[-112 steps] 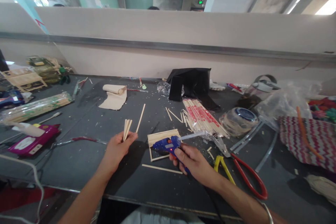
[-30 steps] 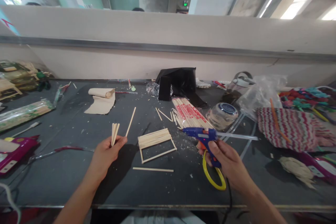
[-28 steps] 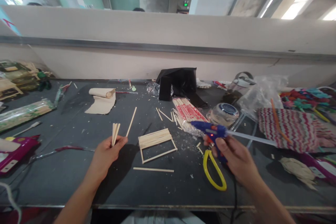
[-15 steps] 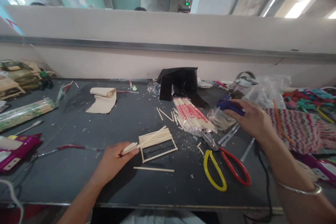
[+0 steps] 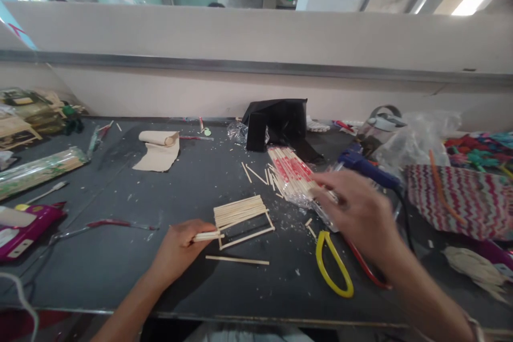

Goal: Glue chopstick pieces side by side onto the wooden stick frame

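My left hand (image 5: 180,251) is closed around a small bundle of short wooden sticks (image 5: 206,236). Its fingertips are at the left corner of a flat stick frame (image 5: 240,211), partly filled with sticks laid side by side. A single stick (image 5: 237,261) lies in front of the frame. My right hand (image 5: 360,214), smeared by motion, hovers over the scissors (image 5: 343,272) with yellow and red handles, covering part of them. Beside its fingers is a plastic pack of sticks (image 5: 290,171) with red print. Just beyond that hand lies a blue glue gun (image 5: 368,169).
Rolled beige cloth (image 5: 158,149) lies at the back left, and a black pouch (image 5: 280,120) stands by the wall. A striped knitted piece (image 5: 460,197) is on the right. A magenta box (image 5: 30,230) sits at the left edge. Short stick offcuts (image 5: 256,175) are scattered mid-table.
My right hand has let go of the glue gun and moved left and nearer, over the scissors. A long stick that slanted across the frame now no longer shows there.
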`<state>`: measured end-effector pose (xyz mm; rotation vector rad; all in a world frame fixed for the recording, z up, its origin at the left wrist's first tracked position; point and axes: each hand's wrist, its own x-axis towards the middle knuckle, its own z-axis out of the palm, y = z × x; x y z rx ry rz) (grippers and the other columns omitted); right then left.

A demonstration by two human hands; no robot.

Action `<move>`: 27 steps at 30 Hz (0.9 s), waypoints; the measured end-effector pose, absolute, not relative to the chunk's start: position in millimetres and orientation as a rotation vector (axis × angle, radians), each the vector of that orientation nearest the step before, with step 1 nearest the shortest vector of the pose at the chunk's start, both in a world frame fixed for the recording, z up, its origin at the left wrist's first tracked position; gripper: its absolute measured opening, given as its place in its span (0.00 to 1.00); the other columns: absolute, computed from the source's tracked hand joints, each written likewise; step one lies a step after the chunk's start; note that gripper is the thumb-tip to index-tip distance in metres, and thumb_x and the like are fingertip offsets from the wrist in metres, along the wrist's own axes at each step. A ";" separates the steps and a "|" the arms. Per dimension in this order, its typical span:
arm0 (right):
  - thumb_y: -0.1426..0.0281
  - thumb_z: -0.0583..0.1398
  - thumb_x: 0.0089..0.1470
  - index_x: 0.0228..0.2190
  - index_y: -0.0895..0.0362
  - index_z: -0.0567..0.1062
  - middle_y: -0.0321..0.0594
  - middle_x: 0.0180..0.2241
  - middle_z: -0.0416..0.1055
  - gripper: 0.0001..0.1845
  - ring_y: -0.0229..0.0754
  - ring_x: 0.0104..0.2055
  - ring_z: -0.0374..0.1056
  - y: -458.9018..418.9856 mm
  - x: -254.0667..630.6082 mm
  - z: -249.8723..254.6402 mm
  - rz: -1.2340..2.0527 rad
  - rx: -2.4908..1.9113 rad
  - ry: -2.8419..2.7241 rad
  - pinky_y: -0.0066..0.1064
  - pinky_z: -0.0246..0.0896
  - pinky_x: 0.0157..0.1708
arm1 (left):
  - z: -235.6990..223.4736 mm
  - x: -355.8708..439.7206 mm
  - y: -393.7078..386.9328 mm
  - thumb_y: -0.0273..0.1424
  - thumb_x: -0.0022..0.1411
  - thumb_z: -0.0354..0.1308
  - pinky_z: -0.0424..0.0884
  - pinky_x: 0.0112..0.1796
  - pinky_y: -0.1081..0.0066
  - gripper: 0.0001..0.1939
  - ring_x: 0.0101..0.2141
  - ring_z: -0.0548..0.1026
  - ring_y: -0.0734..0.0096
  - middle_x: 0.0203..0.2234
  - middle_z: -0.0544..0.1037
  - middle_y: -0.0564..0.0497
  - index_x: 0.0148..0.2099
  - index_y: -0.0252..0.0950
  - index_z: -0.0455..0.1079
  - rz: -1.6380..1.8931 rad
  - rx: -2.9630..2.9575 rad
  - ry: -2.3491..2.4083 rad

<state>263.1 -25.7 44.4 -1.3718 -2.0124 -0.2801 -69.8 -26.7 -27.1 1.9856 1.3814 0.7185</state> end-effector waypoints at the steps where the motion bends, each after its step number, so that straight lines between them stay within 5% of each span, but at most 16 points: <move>1: 0.64 0.54 0.61 0.42 0.52 0.74 0.42 0.39 0.74 0.11 0.44 0.42 0.69 -28.8 245.8 36.7 -0.165 -1.290 -2.113 0.37 0.63 0.44 | -26.9 -68.6 -26.6 0.37 0.57 0.54 0.67 0.33 0.73 0.11 0.30 0.76 0.66 0.28 0.80 0.50 0.36 0.44 0.78 0.725 1.992 1.363; 10: 0.71 0.55 0.60 0.36 0.55 0.75 0.40 0.33 0.70 0.08 0.40 0.37 0.64 -16.3 191.1 -8.2 -0.023 -1.068 -2.533 0.28 0.58 0.35 | -28.3 -66.2 -27.4 0.33 0.57 0.54 0.67 0.34 0.73 0.10 0.31 0.76 0.66 0.29 0.80 0.50 0.36 0.42 0.78 0.715 1.952 1.319; 27: 0.72 0.56 0.59 0.30 0.55 0.74 0.39 0.31 0.70 0.08 0.41 0.36 0.61 -11.3 189.0 -18.8 -0.148 -1.128 -2.617 0.29 0.53 0.32 | -20.5 -59.8 -26.6 0.41 0.54 0.55 0.57 0.25 0.76 0.15 0.23 0.64 0.72 0.18 0.68 0.55 0.24 0.37 0.72 0.785 1.741 1.610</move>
